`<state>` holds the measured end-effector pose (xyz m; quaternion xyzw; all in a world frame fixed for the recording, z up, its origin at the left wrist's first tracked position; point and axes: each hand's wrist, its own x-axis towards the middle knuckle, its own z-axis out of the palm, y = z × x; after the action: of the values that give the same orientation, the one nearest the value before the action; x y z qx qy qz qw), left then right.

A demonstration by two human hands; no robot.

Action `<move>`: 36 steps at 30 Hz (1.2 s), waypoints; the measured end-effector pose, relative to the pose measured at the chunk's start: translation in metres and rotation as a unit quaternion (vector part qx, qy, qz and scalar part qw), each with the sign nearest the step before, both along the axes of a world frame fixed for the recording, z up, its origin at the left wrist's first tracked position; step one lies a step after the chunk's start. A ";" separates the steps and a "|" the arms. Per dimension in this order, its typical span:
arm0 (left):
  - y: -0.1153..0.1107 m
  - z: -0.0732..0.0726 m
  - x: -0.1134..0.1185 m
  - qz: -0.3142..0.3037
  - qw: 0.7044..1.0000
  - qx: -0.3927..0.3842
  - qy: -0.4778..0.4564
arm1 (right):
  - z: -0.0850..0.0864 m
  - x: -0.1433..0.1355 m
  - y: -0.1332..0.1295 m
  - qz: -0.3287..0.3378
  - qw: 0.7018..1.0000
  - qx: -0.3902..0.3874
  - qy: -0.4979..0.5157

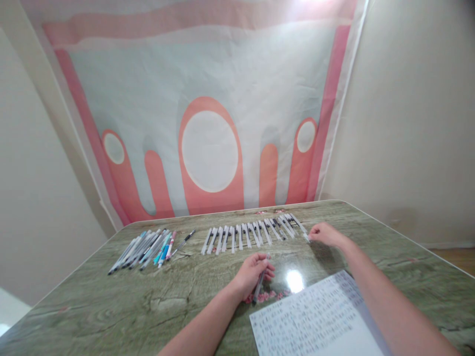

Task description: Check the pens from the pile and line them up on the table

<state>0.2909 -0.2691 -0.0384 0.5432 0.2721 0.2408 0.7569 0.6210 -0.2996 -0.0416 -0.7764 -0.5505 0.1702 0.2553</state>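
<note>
My left hand (255, 275) is closed around a slim pen (259, 287) with a dark lower end, held slanting just above the table. Over at the right, my right hand (325, 234) has its fingers pinched together by a small pale piece (306, 238), too small to make out. That piece lies at the right end of a long row of slim whitish sleeves (241, 236), several of them showing dark parts. The row stands beyond my left hand, its pieces side by side and slightly tilted.
A bundle of pens and markers (144, 249) lies on the left, with a single dark pen (184, 241) beside it. A handwritten sheet (308, 321) rests near my right forearm. The green marbled table (111, 316) reaches back to a wall with a pink printed hanging (211, 198).
</note>
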 end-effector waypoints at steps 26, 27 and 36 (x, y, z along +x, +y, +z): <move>-0.002 0.004 0.003 0.045 0.997 -0.041 -0.037 | 0.021 -0.016 -0.009 0.012 0.998 -0.029 0.059; -0.002 0.006 0.004 0.065 0.996 -0.046 -0.051 | 0.028 -0.028 -0.009 0.040 0.996 -0.036 0.077; -0.001 0.008 0.005 0.171 0.978 0.067 -0.098 | 0.049 -0.169 -0.005 0.284 0.933 -0.035 0.218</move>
<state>0.2957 -0.2705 -0.0307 0.5123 0.2681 0.4365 0.6894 0.4522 -0.3048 0.0069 -0.5400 -0.6726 0.4198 0.2825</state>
